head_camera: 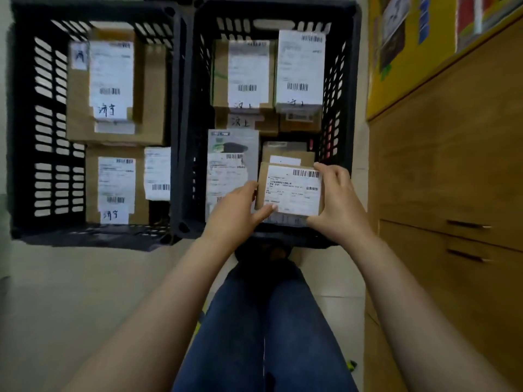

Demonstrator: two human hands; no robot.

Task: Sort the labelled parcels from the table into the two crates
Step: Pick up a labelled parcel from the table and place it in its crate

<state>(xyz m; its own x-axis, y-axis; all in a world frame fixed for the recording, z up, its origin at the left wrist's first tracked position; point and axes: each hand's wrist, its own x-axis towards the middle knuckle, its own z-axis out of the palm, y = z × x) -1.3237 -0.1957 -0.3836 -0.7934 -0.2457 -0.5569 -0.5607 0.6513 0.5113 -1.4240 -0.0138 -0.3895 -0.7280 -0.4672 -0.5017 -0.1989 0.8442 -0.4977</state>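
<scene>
As the head camera looks down past the person's arms, both hands hold one small brown parcel point(291, 190) above the near right corner of the right crate point(283, 8). The left hand point(236, 212) grips the parcel's left edge. Its fingers point(250, 188) curl round that side, and the thumb lies across the near left corner of the white label. The right hand point(338, 199) clasps the right edge, its fingers point(325, 167) hooked over the far right corner by the barcode. The parcel thus sits between the two hands, label up and roughly level, with another brown parcel point(285, 152) just beyond and below it. To its left in the same crate lies a grey bagged parcel point(233, 165). At the far end is a labelled box point(247, 75) with a white-wrapped box point(300, 69) beside it. The left crate point(19, 123), just beside the right one, holds a large box point(113, 83) at the far end and a smaller box point(116, 188) nearer. Both crates rest on a pale floor point(70, 292). Blue-jeaned legs point(268, 321) show near, and a wooden cabinet point(452, 165) stands at the right.
</scene>
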